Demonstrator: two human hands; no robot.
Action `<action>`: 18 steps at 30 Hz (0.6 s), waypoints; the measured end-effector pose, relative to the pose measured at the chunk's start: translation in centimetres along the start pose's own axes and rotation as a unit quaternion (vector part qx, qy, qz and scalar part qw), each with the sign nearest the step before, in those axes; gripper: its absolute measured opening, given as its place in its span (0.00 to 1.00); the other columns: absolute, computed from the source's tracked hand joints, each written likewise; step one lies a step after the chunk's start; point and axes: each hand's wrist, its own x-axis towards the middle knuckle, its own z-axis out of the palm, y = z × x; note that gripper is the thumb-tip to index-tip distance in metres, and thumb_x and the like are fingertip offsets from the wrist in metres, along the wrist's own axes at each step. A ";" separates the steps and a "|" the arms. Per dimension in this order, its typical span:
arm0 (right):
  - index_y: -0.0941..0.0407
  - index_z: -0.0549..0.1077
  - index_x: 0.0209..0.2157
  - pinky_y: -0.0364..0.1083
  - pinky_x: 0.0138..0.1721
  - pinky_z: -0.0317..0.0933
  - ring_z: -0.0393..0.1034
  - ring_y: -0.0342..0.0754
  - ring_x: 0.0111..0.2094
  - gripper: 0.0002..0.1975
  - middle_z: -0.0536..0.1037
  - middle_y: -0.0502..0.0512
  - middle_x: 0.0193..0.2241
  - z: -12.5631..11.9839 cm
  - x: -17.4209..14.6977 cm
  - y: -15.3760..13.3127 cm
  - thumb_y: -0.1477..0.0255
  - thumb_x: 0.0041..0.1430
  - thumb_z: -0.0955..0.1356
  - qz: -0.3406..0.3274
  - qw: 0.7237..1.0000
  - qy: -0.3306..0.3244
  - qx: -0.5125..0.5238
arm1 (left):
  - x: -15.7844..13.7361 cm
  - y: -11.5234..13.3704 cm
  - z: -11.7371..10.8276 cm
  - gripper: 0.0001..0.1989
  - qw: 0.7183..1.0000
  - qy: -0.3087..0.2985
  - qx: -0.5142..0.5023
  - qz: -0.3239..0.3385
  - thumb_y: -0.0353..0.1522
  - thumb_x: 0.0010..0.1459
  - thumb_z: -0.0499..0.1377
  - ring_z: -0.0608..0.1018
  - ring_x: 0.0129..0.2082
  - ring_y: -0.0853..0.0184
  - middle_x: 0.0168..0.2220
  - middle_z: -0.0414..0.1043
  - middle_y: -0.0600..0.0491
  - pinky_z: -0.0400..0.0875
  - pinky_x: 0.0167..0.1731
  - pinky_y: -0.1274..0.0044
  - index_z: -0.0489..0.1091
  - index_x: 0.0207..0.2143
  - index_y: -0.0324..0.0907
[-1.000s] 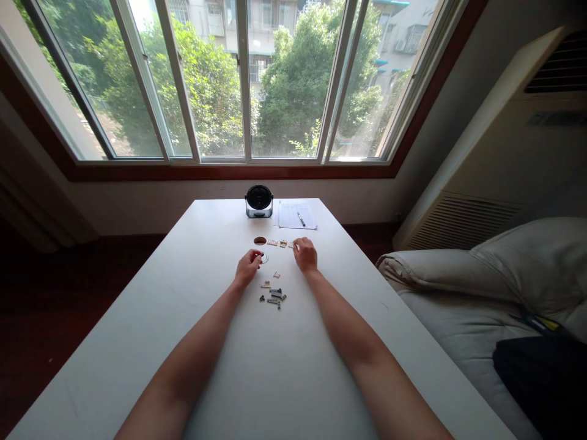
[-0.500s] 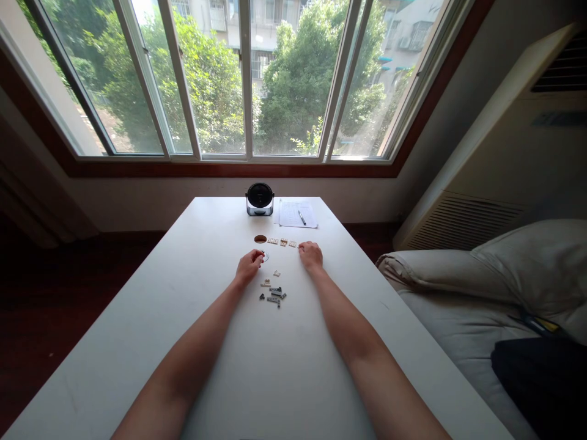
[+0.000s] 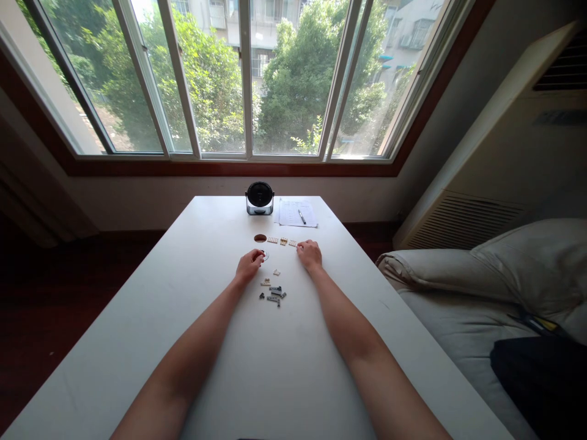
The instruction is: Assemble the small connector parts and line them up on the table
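Note:
My left hand (image 3: 250, 264) is closed in a pinch beside the round hole in the table, its fingertips on a small, thin, curved whitish piece (image 3: 266, 255) too small to identify. At the right end of a row of small cream pieces lies my right hand (image 3: 310, 253); its fingers are drawn together and touch or nearly touch the end group (image 3: 292, 243). Whatever they pinch is hidden. Farther left in that row are a light studded piece (image 3: 273, 240) and a tan group (image 3: 284, 241). Between my forearms lie loose grey building pieces (image 3: 275, 292) and cream ones (image 3: 266, 282).
The white table (image 3: 220, 366) has a round hole (image 3: 260, 238) near the row. A small black fan (image 3: 259, 197) stands at the far edge, beside paper sheets (image 3: 293, 212) with a pen (image 3: 301, 217) on top. To the right is a light sofa (image 3: 440, 269).
My right hand has shifted slightly left, toward the end group of cream pieces. My left hand stays almost in place with the curved piece. The loose pieces have not moved.

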 end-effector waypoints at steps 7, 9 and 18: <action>0.54 0.80 0.41 0.47 0.50 0.57 0.63 0.53 0.47 0.12 0.75 0.60 0.41 0.0 0.0 0.0 0.71 0.63 0.65 -0.004 1.000 -0.001 0.005 | -0.1 0.1 0.0 0.10 1.000 0.002 -0.002 -0.006 0.38 0.57 0.57 0.75 0.28 0.66 0.30 0.76 0.52 0.69 0.32 0.75 0.75 0.36 0.45; 0.54 0.80 0.42 0.47 0.50 0.57 0.63 0.53 0.48 0.12 0.76 0.60 0.41 0.1 0.0 0.1 0.71 0.63 0.65 -0.003 1.000 0.004 0.007 | -0.1 0.0 0.0 0.10 1.000 0.001 -0.001 -0.003 0.38 0.57 0.57 0.75 0.28 0.66 0.30 0.76 0.52 0.69 0.32 0.75 0.75 0.36 0.45; 0.54 0.80 0.41 0.46 0.50 0.57 0.63 0.53 0.47 0.12 0.75 0.60 0.41 0.4 0.2 0.4 0.70 0.64 0.64 0.005 1.000 0.007 -0.001 | 0.0 -0.1 -0.1 0.10 1.000 -0.007 0.003 -0.002 0.38 0.58 0.57 0.76 0.29 0.66 0.31 0.77 0.52 0.69 0.32 0.75 0.75 0.36 0.45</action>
